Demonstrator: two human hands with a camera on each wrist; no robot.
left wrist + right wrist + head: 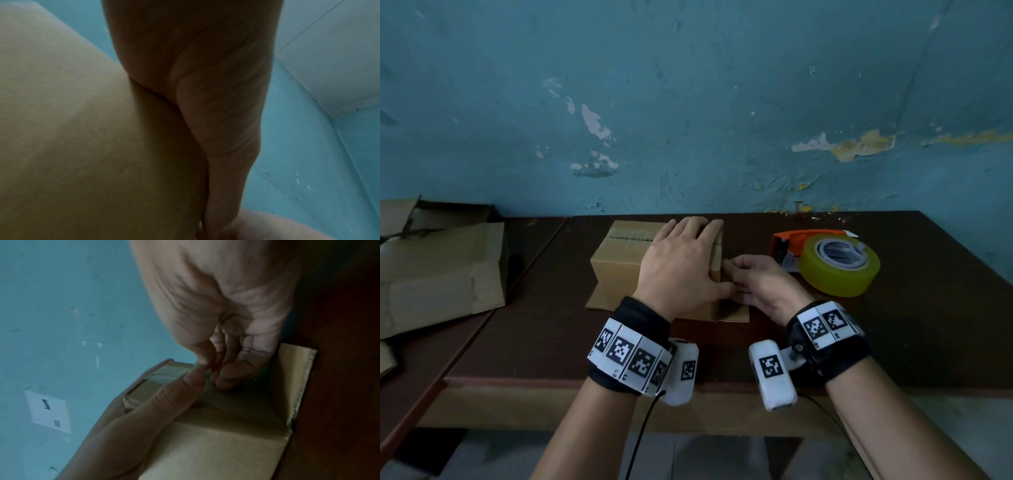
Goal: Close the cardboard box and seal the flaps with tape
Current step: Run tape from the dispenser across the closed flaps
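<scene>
A small brown cardboard box [619, 260] stands on the dark table [893, 335] with its top flaps down and a seam across the top. My left hand [685, 253] lies flat on the top, fingers straight, reaching to the far right edge; in the left wrist view its palm [205, 81] rests on the cardboard [61, 129]. My right hand [736, 270] is at the box's right side, fingers curled. There it [207, 368] pinches the end of a clear tape strip [170, 372] that runs over the top edge. A loose flap [298, 378] lies out on the table.
An orange tape dispenser with a yellowish roll [839, 263] sits to the right of the box. Flattened and open cardboard boxes [438, 270] lie on the adjoining table at the left. A blue wall [688, 120] stands close behind.
</scene>
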